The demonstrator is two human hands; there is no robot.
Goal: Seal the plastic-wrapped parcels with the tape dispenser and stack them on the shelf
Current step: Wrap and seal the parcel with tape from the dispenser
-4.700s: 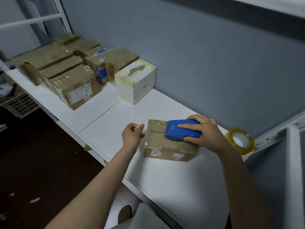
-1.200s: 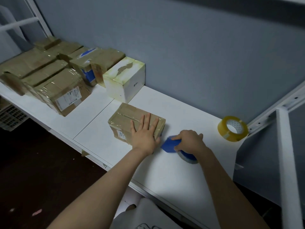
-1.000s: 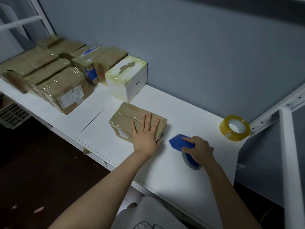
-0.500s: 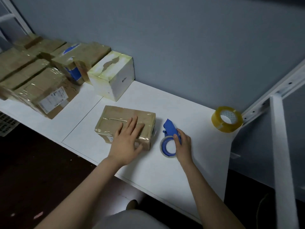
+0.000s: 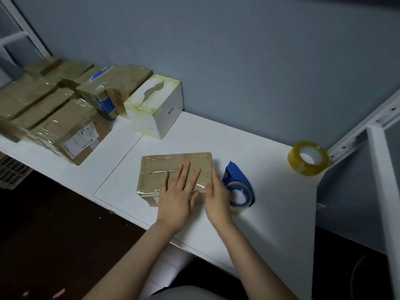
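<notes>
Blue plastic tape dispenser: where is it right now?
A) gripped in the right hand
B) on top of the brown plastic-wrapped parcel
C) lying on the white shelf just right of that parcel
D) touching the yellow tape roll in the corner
C: the blue plastic tape dispenser lies on the white shelf right of the brown plastic-wrapped parcel. The right hand lies against the parcel's end with fingers straight, not curled round the dispenser.

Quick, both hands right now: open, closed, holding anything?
Left hand: open, flat on top of the parcel.
Right hand: open, holding nothing, at the parcel's right end, beside the tape dispenser.
</notes>
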